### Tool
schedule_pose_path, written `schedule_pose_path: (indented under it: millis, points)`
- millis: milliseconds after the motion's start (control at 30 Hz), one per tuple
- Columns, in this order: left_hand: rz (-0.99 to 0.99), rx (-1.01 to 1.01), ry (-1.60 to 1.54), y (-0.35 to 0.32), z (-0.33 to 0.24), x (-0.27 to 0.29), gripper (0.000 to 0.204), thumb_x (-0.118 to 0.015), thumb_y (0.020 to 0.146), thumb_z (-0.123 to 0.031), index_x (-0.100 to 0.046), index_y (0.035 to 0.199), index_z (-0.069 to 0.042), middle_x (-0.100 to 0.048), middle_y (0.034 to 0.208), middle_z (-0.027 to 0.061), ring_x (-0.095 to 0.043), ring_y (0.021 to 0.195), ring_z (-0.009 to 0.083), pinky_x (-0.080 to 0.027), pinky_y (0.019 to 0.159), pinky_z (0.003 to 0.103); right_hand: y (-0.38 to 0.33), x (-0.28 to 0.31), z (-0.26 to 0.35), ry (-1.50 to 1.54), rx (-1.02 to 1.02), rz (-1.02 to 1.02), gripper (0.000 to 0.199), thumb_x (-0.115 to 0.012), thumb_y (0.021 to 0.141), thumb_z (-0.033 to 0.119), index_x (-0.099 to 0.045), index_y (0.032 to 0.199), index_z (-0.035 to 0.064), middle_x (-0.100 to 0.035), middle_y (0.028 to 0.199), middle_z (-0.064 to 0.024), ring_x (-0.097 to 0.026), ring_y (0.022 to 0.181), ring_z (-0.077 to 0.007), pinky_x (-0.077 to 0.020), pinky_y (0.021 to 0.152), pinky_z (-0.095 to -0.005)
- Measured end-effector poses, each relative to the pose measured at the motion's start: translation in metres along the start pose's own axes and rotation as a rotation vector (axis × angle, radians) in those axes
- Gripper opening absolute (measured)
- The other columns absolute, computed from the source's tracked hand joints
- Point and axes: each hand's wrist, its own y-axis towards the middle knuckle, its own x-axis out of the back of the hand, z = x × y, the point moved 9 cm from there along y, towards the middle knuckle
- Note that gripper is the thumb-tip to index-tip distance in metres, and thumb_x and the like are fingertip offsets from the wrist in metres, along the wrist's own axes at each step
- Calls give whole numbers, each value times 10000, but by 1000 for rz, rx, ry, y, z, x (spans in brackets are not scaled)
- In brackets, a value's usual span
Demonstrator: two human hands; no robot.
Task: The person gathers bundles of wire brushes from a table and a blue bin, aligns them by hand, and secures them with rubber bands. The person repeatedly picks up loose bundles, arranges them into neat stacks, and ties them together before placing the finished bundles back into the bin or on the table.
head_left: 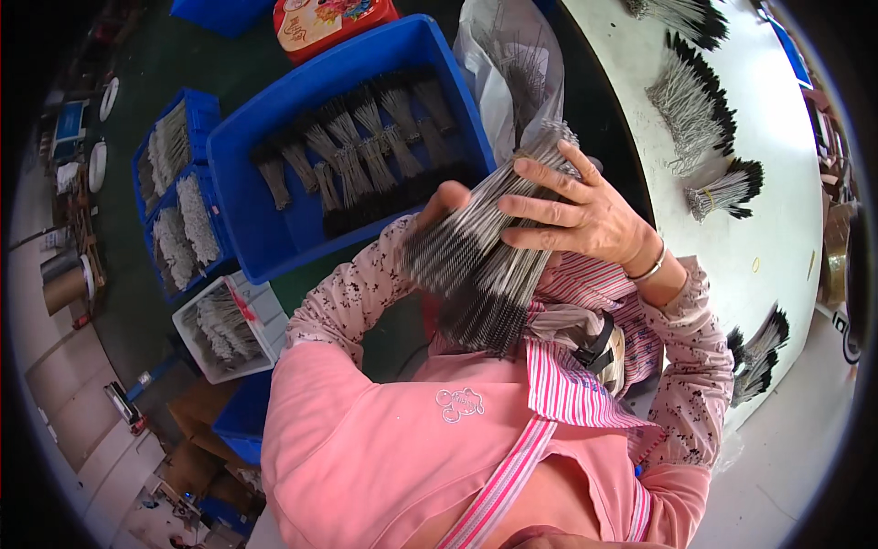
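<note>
Nearest, a pink apron [384, 448] fills the lower frame. Just beyond it both hands hold a thick bundle of thin grey wires [485, 247] with dark tips, tilted from lower left to upper right. The left hand [439, 203] grips it from beneath at its left side, mostly hidden; the right hand [585, 215] lies over the top, fingers spread across the strands. Farther left, a large blue crate [265, 229] holds rows of similar bundles. To the right, the white table [777, 183] carries more bundles, well apart from the hands.
</note>
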Motion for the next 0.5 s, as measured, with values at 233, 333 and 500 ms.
schedule_pose_path:
  millis: [233, 333, 500]
  points:
    - [238, -136, 185, -48, 8, -33, 845, -666, 732, -390, -265, 1409, -82, -383, 1374, 191, -499, 1176, 325, -403, 993, 484, -4, 11, 15, -136, 11, -281, 216, -644, 775, 187, -540, 923, 304, -439, 1356, 71, -411, 1284, -195, -136, 1096, -607]
    - [288, -159, 163, -45, 23, -32, 836, -673, 716, -353, -283, 1398, -66, -398, 1358, 197, -514, 1159, 322, -413, 988, 472, 3, -7, 15, -130, 24, -185, 213, -646, 759, 209, -533, 907, 312, -457, 1341, 43, -420, 1278, -212, -183, 1077, -603]
    - [287, -153, -107, -15, 55, -8, 797, -665, 679, -294, -340, 1355, -24, -467, 1286, 203, -543, 1118, 326, -427, 977, 464, 3, -17, 21, -155, 11, -122, 279, -629, 774, 207, -543, 1016, 315, -473, 1328, 14, -446, 1257, -236, -311, 1025, -546]
